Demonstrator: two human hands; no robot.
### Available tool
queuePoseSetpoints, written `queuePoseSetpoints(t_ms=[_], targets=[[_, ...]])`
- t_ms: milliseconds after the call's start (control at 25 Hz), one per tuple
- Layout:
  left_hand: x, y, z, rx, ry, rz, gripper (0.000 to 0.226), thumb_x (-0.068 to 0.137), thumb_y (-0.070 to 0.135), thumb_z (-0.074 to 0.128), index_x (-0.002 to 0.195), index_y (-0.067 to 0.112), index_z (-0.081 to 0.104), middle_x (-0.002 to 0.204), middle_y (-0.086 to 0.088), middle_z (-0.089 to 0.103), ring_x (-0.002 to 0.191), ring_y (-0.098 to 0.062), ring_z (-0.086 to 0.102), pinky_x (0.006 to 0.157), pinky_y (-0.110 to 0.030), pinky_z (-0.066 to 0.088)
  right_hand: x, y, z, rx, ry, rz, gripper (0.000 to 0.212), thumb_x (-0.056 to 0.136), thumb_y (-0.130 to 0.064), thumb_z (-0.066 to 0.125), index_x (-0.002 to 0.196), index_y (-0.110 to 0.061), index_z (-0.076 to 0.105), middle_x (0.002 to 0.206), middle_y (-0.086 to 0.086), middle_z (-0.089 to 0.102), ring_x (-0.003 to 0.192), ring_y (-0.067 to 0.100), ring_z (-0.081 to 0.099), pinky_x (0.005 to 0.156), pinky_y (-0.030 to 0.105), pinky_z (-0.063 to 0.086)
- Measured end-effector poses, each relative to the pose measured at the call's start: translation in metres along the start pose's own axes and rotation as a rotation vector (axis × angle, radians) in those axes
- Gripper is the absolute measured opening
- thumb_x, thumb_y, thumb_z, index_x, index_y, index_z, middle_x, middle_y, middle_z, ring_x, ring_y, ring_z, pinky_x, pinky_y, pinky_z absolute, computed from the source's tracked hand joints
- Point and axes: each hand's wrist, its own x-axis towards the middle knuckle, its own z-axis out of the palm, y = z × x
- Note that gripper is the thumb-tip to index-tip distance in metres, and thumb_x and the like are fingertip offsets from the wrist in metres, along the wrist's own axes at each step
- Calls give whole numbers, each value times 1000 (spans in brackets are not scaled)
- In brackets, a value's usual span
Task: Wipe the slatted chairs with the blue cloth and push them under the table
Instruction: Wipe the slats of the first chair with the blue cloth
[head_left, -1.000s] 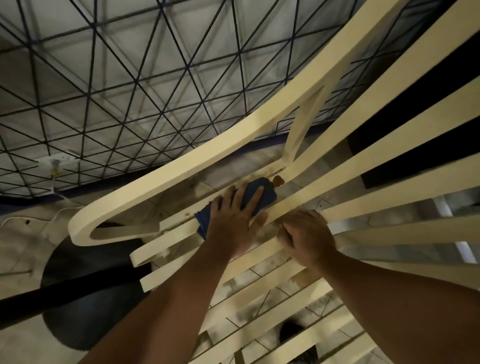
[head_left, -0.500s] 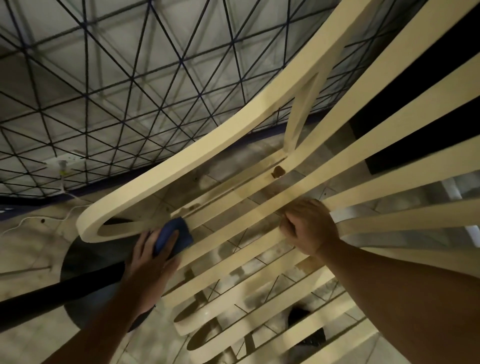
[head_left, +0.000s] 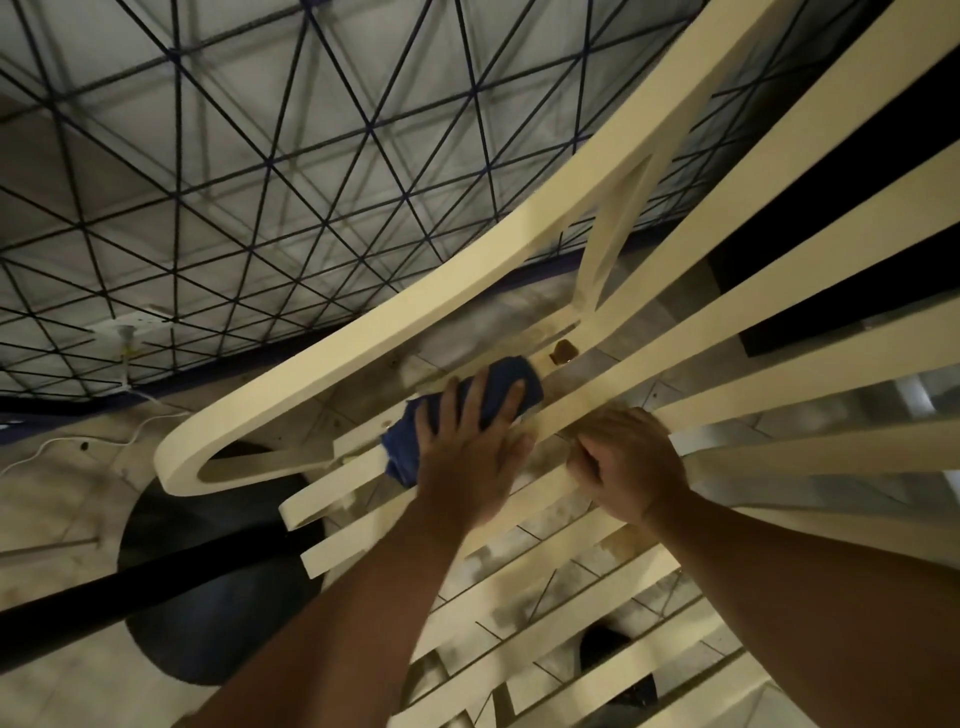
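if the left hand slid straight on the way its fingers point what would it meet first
Likely the brown mark just beyond the blue cloth under the left hand, then the foot of the armrest post; depth is unclear.

left hand (head_left: 470, 447): fingers spread, pressing flat | right hand (head_left: 631, 467): fingers curled, gripping

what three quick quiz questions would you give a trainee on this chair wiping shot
1. True or false: the right hand presses the cloth.
2. The cloth lies on: A the floor, B the chair slats, C the table.
3. Fill in: the right hand grips a ___.
Key: 1 false, the left hand presses it; 2 B; 3 slat.
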Motion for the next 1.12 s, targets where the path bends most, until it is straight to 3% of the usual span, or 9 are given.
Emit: queuePoseSetpoints(t_ms=[160,280,400,560,720,960,1120], targets=[[25,35,1,-44,36,21,61,104,63,19,159,44,-1,172,-3,-1,156,-37,-3,119,-63,-7,0,0,-3,-12,11,-6,20,91,-27,61,73,-21,63,70,-3,61,70,18,56,77,27,29],[31,39,3,-58,43,33,60,106,60,18,159,44,-4,172,-3,-4,157,-35,-6,119,-61,-10,-1,0,-1,-27,-2,1,21,93,-30,58,76,-20,68,74,-4,65,73,17,58,79,29,34],[22,25,6,-25,96,56,56,107,57,19,160,44,5,172,-2,6,157,-31,5,122,-58,2,-1,1,2,-35,4,10,27,94,-32,54,75,-19,68,74,-2,65,74,19,58,79,33,39],[-9,-19,9,6,115,32,54,107,55,20,160,45,14,168,-2,23,154,-29,21,120,-57,22,-1,1,4,-11,37,14,27,92,-28,57,67,-19,59,68,0,58,70,20,53,74,30,32],[-51,-64,10,-3,127,-11,54,106,55,23,157,39,30,160,-5,36,148,-30,35,114,-60,32,-1,1,3,-19,27,16,28,89,-27,57,63,-18,57,65,0,57,68,23,54,71,38,43],[-34,-53,0,-12,56,-31,56,105,60,18,155,42,34,158,-4,39,141,-34,41,106,-61,34,-1,2,5,-11,-2,33,28,89,-28,60,64,-18,56,64,0,56,66,25,53,74,41,46],[1,-9,-4,-10,67,28,54,105,61,22,155,44,31,163,-2,33,146,-32,34,110,-57,30,-3,3,4,-6,-30,33,27,94,-33,58,71,-20,64,71,-2,63,74,20,58,83,39,47]])
